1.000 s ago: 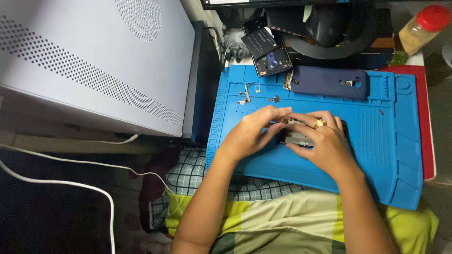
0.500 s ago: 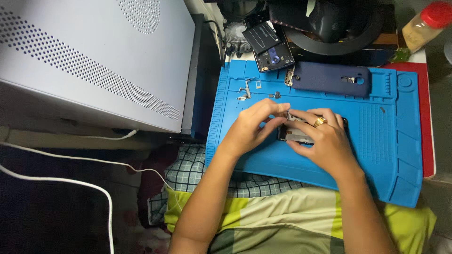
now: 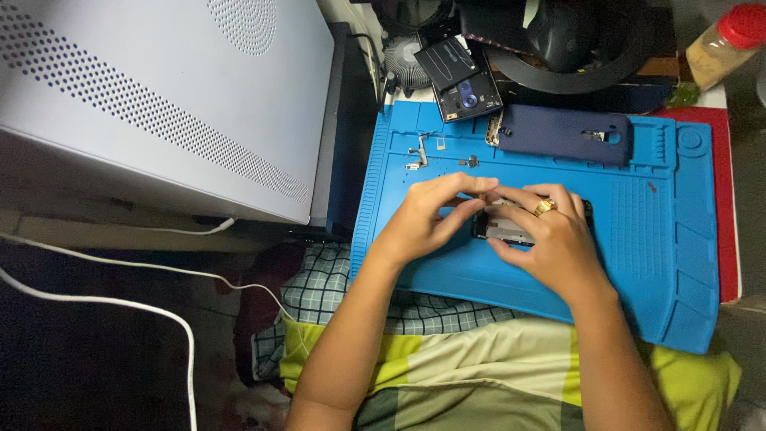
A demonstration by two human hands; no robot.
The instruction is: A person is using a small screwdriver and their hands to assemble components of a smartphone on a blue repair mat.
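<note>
Both hands meet over a blue work mat [image 3: 662, 263]. Under them lies an opened phone body [image 3: 501, 228], dark with metal parts showing. My left hand [image 3: 427, 219] pinches at the phone's left end with thumb and fingers. My right hand [image 3: 550, 239], with a gold ring on one finger, covers the phone's right half and holds it down. Most of the phone is hidden by the fingers.
A dark blue phone back cover [image 3: 562, 132] lies along the mat's far edge. Small loose parts [image 3: 420, 152] sit at the mat's far left. Another opened phone [image 3: 459, 78] lies beyond the mat. A white perforated computer case [image 3: 159, 104] stands left. A red-capped jar [image 3: 722, 40] stands far right.
The hands stay on the phone; the fingers shifted only slightly. The view has drifted a little.
</note>
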